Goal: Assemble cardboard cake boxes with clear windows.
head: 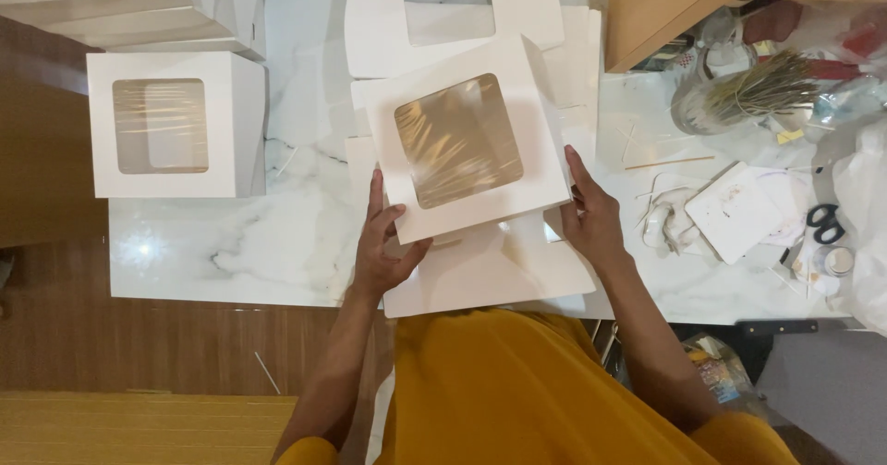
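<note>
I hold a flat white cardboard box blank with a square clear window (462,141) over the marble table (231,243). My left hand (383,243) grips its near left edge, thumb on top. My right hand (591,215) holds its right edge with fingers stretched along the side. Under it lies a stack of more flat white box blanks (490,275). Another windowed blank (448,7) lies farther back on the table.
A folded white window box (176,123) stands at the left, with more white boxes (139,3) behind it. At the right are a jar of thin sticks (739,91), scissors (825,223), a white card (735,211), plastic bags and a wooden cabinet (665,3).
</note>
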